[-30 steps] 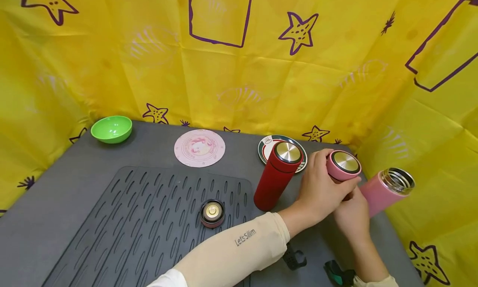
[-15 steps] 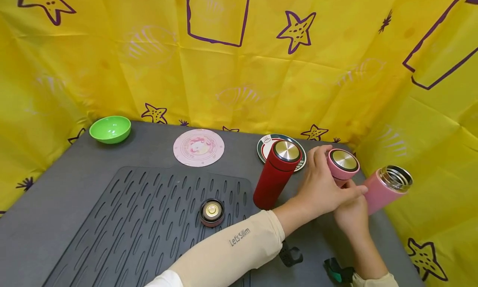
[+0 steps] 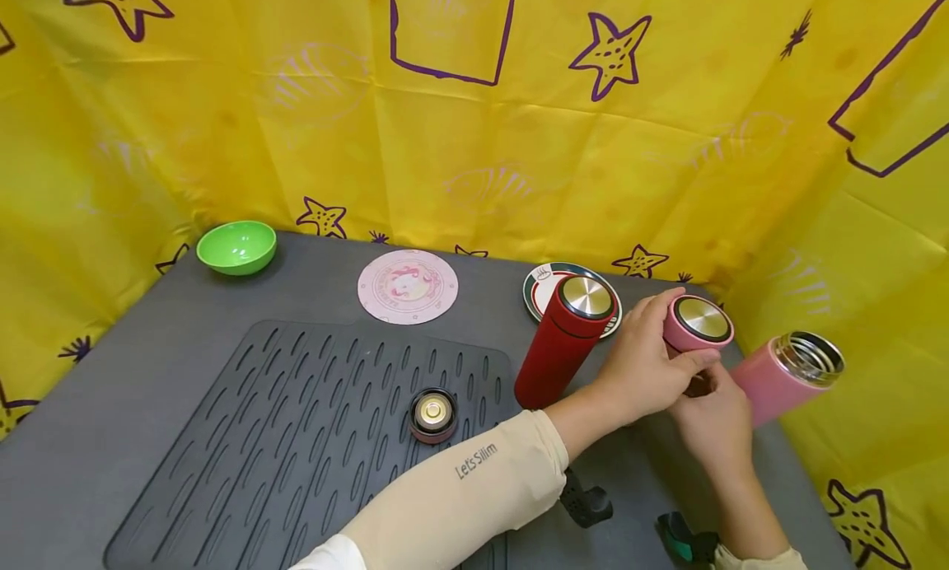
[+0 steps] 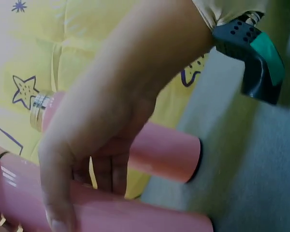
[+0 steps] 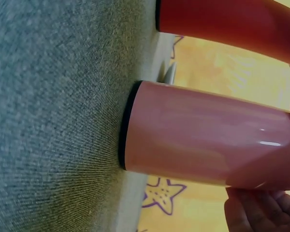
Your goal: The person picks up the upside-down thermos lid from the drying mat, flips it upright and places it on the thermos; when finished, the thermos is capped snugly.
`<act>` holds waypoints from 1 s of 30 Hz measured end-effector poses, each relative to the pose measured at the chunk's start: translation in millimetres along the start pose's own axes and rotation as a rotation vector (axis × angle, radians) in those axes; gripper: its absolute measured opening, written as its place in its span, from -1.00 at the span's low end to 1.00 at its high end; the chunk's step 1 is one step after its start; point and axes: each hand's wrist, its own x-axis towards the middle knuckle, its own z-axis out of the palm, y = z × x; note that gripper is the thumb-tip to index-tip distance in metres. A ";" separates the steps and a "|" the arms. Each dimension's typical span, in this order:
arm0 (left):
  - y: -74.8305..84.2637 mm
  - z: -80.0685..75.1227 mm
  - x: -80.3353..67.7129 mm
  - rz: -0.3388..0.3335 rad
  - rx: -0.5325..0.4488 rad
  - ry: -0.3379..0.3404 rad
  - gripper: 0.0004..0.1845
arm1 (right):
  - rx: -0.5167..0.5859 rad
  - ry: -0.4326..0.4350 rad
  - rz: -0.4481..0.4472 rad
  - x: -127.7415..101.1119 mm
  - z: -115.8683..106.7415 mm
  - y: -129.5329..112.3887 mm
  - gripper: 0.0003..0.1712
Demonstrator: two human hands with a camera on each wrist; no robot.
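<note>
A pink thermos bottle with a steel-topped lid stands between both hands. My left hand grips its upper end, fingers behind and thumb in front below the lid. Lower down, my right hand holds the bottle; the left wrist view shows its fingers curled about the pink body. In the right wrist view the bottle's dark base is at the table surface. Just right stands a second pink bottle, its steel mouth uncovered. Left of my hands is a red thermos bottle with a lid.
An upturned dark red lid lies on the grey ridged mat. Behind the red bottle is a patterned plate. A pink round mat and a green bowl lie farther back. Yellow cloth walls the table.
My left thumb swung outward from the bottle, then came back against it below the lid. The right hand keeps its hold. The head view shifts slightly; the other things stay put.
</note>
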 end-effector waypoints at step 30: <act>-0.2 3.1 2.2 -0.083 -0.104 0.040 -0.24 | -0.043 -0.014 -0.019 -0.1 -2.3 -3.6 -0.59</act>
